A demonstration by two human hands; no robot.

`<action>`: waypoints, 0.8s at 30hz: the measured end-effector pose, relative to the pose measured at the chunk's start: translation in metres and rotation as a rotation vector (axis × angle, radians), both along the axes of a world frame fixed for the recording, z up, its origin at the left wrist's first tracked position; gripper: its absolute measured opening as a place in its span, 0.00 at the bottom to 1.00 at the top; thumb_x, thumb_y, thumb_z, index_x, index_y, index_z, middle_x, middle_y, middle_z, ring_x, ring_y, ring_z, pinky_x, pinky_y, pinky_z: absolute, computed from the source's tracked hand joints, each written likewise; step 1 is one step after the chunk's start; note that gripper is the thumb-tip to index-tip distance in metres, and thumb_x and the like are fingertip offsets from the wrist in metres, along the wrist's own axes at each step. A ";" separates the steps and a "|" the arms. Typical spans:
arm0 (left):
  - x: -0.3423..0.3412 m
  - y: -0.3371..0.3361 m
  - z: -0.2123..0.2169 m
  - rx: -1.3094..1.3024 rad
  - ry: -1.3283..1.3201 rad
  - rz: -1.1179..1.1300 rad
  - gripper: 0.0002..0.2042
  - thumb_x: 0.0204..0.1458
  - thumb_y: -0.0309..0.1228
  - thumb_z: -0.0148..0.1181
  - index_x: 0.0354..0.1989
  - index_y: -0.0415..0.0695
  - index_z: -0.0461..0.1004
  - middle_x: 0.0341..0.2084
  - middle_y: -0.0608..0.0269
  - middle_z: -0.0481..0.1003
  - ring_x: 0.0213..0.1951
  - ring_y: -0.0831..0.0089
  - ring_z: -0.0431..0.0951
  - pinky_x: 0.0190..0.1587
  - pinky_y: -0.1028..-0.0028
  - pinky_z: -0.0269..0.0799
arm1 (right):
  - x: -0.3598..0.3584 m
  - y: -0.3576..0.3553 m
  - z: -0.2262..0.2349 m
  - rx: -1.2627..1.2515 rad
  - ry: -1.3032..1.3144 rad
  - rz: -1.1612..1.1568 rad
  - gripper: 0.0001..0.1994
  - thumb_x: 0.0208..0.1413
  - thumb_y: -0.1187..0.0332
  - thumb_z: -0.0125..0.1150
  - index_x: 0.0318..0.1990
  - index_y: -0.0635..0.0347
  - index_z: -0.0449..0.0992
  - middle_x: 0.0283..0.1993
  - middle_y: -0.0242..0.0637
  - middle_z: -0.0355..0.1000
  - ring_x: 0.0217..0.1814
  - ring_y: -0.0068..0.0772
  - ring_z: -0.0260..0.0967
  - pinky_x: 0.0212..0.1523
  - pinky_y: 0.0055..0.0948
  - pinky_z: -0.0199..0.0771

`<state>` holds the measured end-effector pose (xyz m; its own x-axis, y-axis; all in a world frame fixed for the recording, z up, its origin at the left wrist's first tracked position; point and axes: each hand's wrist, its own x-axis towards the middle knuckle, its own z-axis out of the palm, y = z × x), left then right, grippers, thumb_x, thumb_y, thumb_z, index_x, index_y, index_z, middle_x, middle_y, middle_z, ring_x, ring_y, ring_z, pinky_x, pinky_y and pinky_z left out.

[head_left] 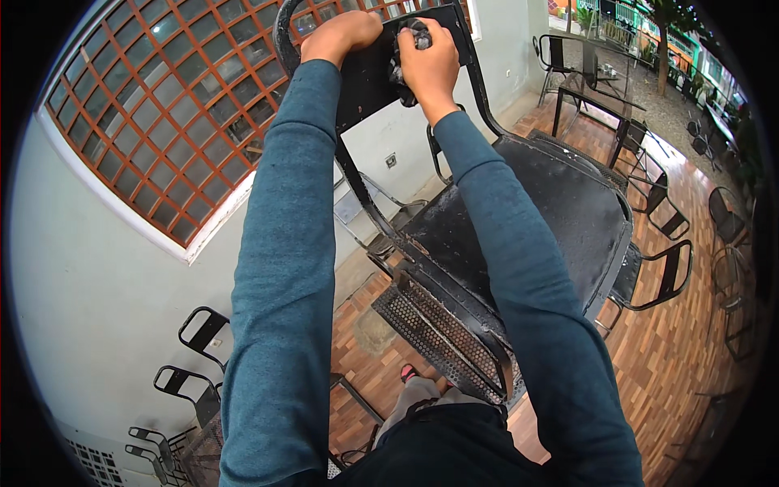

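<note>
A black metal chair (560, 215) with chipped paint stands in front of me, its seat resting above a perforated metal table (434, 329). My left hand (345, 36) is closed at the upper left of the chair's backrest (365, 93), its fingertips partly hidden behind the hand. Bunched in my right hand (430, 65) is a dark, grey-patterned cloth (398, 69), pressed to the front of the backrest. Both arms reach up and forward in blue-green sleeves.
To the left, a window with a red-brown lattice (166, 105) is set in a pale wall (122, 284). More black chairs (203, 333) line that wall, and others (669, 276) stand on the wood-patterned floor (649, 349) at right. Beyond stands a dark table (596, 89) near gravel.
</note>
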<state>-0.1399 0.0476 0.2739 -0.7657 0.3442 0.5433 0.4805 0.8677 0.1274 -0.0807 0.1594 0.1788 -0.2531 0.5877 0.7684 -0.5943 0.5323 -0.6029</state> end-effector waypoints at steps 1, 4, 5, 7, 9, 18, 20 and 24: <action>-0.001 -0.001 0.000 0.006 0.001 0.009 0.30 0.65 0.45 0.37 0.54 0.32 0.78 0.58 0.30 0.73 0.64 0.41 0.71 0.68 0.55 0.62 | 0.003 -0.005 -0.004 0.023 0.017 -0.022 0.13 0.56 0.59 0.65 0.46 0.51 0.81 0.45 0.40 0.75 0.49 0.54 0.76 0.49 0.48 0.76; -0.007 -0.004 0.000 0.012 0.013 -0.011 0.30 0.65 0.45 0.37 0.54 0.31 0.78 0.58 0.30 0.73 0.64 0.41 0.71 0.68 0.55 0.62 | 0.006 -0.010 -0.010 0.206 0.097 -0.012 0.13 0.56 0.61 0.66 0.47 0.52 0.82 0.44 0.39 0.77 0.46 0.51 0.77 0.48 0.42 0.77; -0.008 -0.004 -0.001 0.005 0.011 -0.037 0.30 0.65 0.45 0.36 0.54 0.31 0.78 0.58 0.30 0.73 0.65 0.41 0.71 0.68 0.55 0.62 | 0.005 -0.006 -0.006 0.236 0.118 0.005 0.12 0.56 0.62 0.66 0.47 0.51 0.82 0.43 0.38 0.77 0.46 0.50 0.77 0.48 0.42 0.77; -0.010 -0.003 0.005 -0.038 -0.046 0.001 0.28 0.66 0.47 0.37 0.60 0.40 0.76 0.63 0.39 0.71 0.67 0.44 0.69 0.69 0.53 0.61 | 0.005 -0.001 0.000 0.241 0.101 -0.023 0.13 0.56 0.61 0.66 0.47 0.51 0.82 0.43 0.38 0.76 0.46 0.51 0.77 0.48 0.42 0.77; -0.014 -0.001 0.008 -0.051 -0.119 0.021 0.28 0.66 0.49 0.37 0.66 0.49 0.74 0.68 0.48 0.69 0.69 0.47 0.68 0.70 0.50 0.59 | 0.001 0.001 0.001 0.182 0.100 -0.058 0.13 0.57 0.61 0.67 0.48 0.51 0.81 0.43 0.39 0.76 0.46 0.52 0.77 0.47 0.43 0.77; -0.017 -0.003 -0.005 0.017 0.032 -0.040 0.30 0.65 0.45 0.37 0.54 0.31 0.77 0.58 0.31 0.73 0.65 0.41 0.71 0.69 0.56 0.62 | 0.012 -0.014 -0.014 0.233 0.067 -0.052 0.11 0.57 0.61 0.66 0.46 0.51 0.81 0.43 0.38 0.76 0.45 0.51 0.77 0.46 0.43 0.77; -0.040 -0.013 0.006 -0.054 0.026 -0.047 0.30 0.65 0.46 0.37 0.54 0.31 0.77 0.58 0.30 0.72 0.65 0.41 0.71 0.69 0.56 0.62 | 0.013 -0.016 -0.009 0.223 0.090 -0.051 0.11 0.58 0.61 0.65 0.46 0.51 0.80 0.43 0.38 0.76 0.45 0.51 0.77 0.46 0.44 0.77; -0.043 -0.010 0.003 -0.109 0.036 -0.014 0.30 0.65 0.45 0.37 0.54 0.31 0.78 0.58 0.30 0.72 0.65 0.41 0.71 0.69 0.56 0.61 | 0.015 -0.023 -0.016 0.062 0.013 -0.098 0.12 0.58 0.60 0.64 0.47 0.51 0.79 0.43 0.40 0.76 0.45 0.53 0.77 0.46 0.45 0.76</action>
<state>-0.1827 0.0381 0.2770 -0.7412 0.4132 0.5290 0.4953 0.8686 0.0156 -0.0657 0.1369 0.1625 -0.1863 0.5608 0.8067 -0.5454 0.6239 -0.5597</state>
